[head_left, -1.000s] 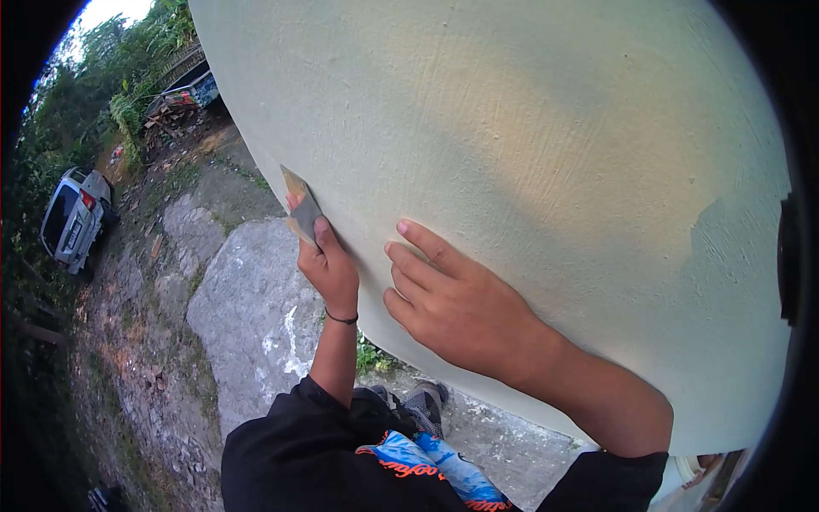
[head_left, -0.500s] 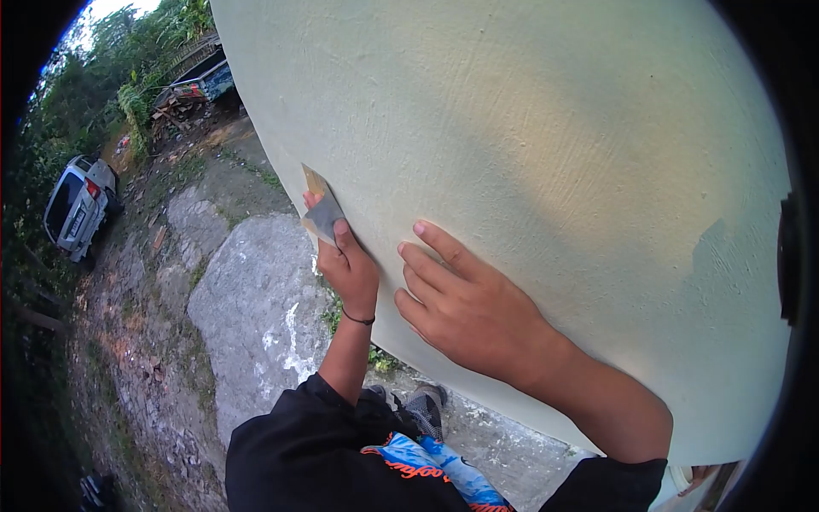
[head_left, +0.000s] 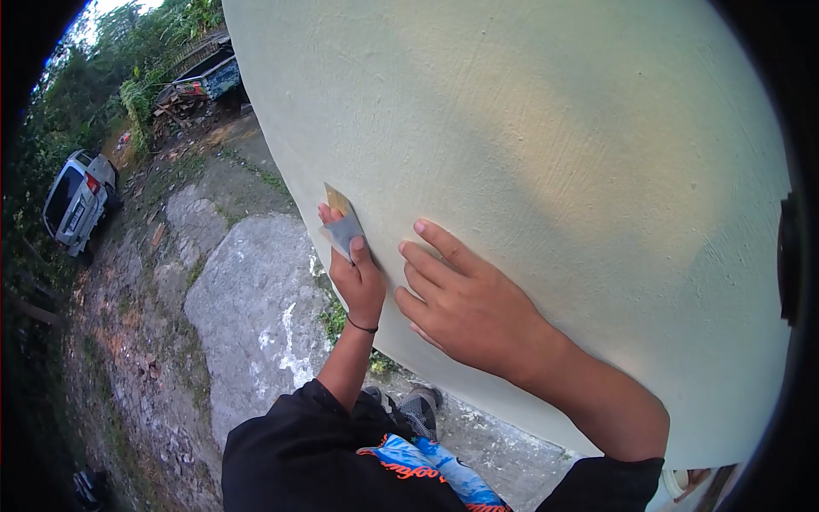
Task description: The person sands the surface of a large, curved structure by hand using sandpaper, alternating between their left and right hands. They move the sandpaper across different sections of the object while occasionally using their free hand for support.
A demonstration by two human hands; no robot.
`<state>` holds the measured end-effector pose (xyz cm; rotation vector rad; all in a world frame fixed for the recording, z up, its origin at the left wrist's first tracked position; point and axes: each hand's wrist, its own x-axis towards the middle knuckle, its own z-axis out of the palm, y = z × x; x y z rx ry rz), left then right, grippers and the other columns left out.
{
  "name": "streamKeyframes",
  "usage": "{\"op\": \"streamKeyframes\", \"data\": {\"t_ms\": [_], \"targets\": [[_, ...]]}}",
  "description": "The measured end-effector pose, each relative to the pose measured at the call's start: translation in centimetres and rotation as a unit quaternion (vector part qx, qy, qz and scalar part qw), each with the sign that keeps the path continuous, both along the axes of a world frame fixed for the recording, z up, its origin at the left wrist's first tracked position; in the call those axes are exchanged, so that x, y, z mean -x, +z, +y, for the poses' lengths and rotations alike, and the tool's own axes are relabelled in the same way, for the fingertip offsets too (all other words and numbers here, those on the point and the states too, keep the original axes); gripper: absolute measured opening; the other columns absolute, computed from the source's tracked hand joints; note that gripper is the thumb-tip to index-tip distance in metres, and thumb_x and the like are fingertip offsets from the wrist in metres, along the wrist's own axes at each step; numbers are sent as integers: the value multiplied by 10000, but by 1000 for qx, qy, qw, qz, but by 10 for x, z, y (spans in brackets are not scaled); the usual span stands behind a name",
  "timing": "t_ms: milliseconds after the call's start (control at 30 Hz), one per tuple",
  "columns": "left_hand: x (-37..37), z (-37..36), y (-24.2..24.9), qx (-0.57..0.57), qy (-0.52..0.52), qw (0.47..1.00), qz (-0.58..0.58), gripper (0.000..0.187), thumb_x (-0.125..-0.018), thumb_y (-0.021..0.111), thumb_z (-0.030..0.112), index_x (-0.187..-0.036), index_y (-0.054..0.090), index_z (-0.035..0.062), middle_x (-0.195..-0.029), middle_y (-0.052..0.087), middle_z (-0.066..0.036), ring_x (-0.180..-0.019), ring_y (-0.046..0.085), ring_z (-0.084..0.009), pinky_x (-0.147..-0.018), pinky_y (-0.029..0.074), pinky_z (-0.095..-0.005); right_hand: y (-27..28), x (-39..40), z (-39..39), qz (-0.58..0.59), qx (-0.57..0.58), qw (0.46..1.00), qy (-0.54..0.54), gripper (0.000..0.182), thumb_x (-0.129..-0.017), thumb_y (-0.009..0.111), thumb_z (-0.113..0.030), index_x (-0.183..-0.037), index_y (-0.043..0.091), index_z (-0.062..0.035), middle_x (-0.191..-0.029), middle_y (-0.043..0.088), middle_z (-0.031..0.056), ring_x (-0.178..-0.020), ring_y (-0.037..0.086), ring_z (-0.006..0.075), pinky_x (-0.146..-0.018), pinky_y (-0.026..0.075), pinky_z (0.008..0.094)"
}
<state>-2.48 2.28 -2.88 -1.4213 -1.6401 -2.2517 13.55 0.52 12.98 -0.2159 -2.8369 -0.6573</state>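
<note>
A pale green-cream wall [head_left: 546,171] with a rough, streaked finish fills the centre and right of the view. My left hand [head_left: 358,277], with a dark band round its wrist, is closed on a folded sheet of sandpaper [head_left: 345,230], grey on one side and tan on the other. The sheet's edge lies along the wall, and the thumb presses on the grey part. To the right, my right hand [head_left: 465,299] rests on the wall with its fingers spread, holding nothing.
Rough ground with a concrete slab [head_left: 247,299] lies at the left and below. A silver car [head_left: 77,205] stands at the far left, and a truck bed [head_left: 209,78] with wood pieces beside it is at the upper left. Shoes [head_left: 420,411] show at the bottom.
My left hand has moved slightly down and to the right along the wall with the sandpaper. My right hand has stayed almost in place.
</note>
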Motion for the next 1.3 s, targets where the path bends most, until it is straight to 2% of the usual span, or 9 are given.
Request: {"op": "streamKeyframes", "data": {"t_ms": [133, 333, 567, 733, 933, 1067, 1200, 1233, 1300], "targets": [[31, 8, 5, 125, -99, 944, -289, 478, -993, 371, 171, -1391, 306, -85, -1483, 244, -256, -1396, 221, -335, -1110, 212, -372, 0, 1, -1, -16, -7, 1000, 3, 192, -777, 548, -164, -823, 668, -22, -941, 679, 130, -1096, 562, 259, -1130, 242, 395], [-25, -16, -13, 10, 0, 997, 70, 467, -976, 392, 123, -1384, 317, -91, -1483, 236, -265, -1398, 204, -353, -1119, 193, -393, -5, 2, -1, -6, -10, 1000, -9, 202, -782, 592, -227, -865, 648, -51, -951, 658, 112, -1122, 541, 233, -1142, 221, 408], [33, 20, 42, 115, -77, 964, -229, 476, -1008, 375, 241, -1358, 372, -82, -1428, 371, -238, -1301, 403, -237, -1033, 322, -342, -2, -1, -1, -4, -4, 1000, 5, 182, -796, 528, -153, -821, 665, -36, -940, 678, 139, -1088, 571, 245, -1135, 229, 399], [-8, 5, 81, -124, 20, 964, 233, 465, -958, 425, 103, -1357, 335, -120, -1424, 343, -280, -1368, 279, -371, -1106, 215, -464, 18, -6, -7, -22, 53, 998, -1, 172, -777, 625, -224, -814, 643, -57, -862, 647, 95, -1022, 585, 229, -1089, 312, 405], [8, 22, 136, -69, 11, 997, 43, 438, -969, 416, 118, -1350, 373, -96, -1450, 307, -261, -1388, 215, -378, -1112, 187, -478, 22, -29, -19, 200, 173, 964, 39, 203, -702, 754, -190, -855, 665, -89, -831, 628, 47, -907, 615, 227, -918, 483, 427], [-39, -8, 94, -119, -49, 960, 249, 487, -893, 437, -12, -1372, 371, -62, -1478, 263, -243, -1404, 176, -364, -1130, 156, -450, -27, -49, -39, 360, 247, 899, 34, 148, -799, 680, -204, -839, 679, -61, -824, 638, 88, -886, 621, 242, -914, 478, 420], [-59, -77, 25, 42, -375, 907, 186, 503, -872, 499, 1, -1368, 416, -4, -1479, 281, -198, -1398, 190, -331, -1124, 204, -447, -106, -85, -85, 690, 485, 536, 29, 377, -946, 489, -369, -979, 615, -15, -879, 639, 132, -886, 612, 248, -899, 451, 402], [-63, -93, 18, 80, -419, 902, 68, 319, -936, 499, 122, -1200, 559, -46, -1224, 582, -201, -1174, 548, -281, -941, 440, -365, -129, -95, -94, 703, 473, 531, 21, 377, -946, 489, -369, -979, 615, -15, -879, 639, 132, -886, 612, 248, -899, 451, 402], [-45, -111, -8, 285, -480, 824, -100, 343, -957, 515, 275, -913, 630, -45, -762, 621, -56, -688, 563, -126, -619, 443, -270, -163, -110, -120, 729, 482, 454, -174, 504, -914, 525, -444, -1142, 539, 5, -989, 616, 128, -938, 592, 251, -912, 430, 392]]}}
